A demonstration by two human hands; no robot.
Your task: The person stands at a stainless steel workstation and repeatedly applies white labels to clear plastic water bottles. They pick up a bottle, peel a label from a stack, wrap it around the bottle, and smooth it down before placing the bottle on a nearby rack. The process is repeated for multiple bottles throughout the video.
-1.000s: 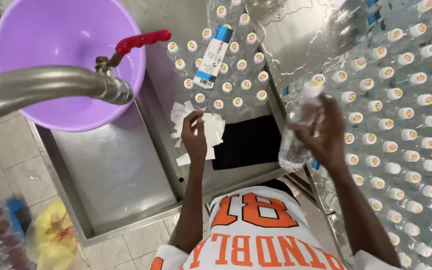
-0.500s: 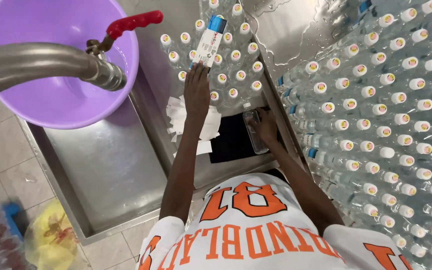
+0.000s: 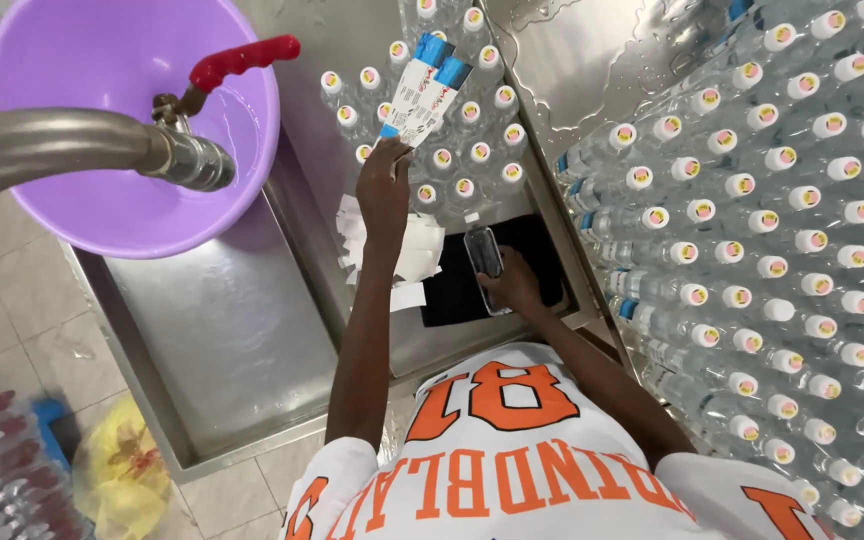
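Note:
My left hand reaches forward and pinches the near end of a small stack of white and blue labels, which fans out over a group of capped bottles. My right hand grips a clear plastic bottle that lies on its side on a black cloth on the steel table. Loose white label backing strips lie just left of the cloth, under my left wrist.
A purple basin sits at the far left under a steel pipe with a red-handled tap. A steel trough runs below it. Several rows of capped water bottles fill the right side. On the tiled floor lies a yellow bag.
My right hand brought the bottle down from the right-hand rows and laid it on the black cloth. My left hand moved from the white strips forward to the labels and took hold of them.

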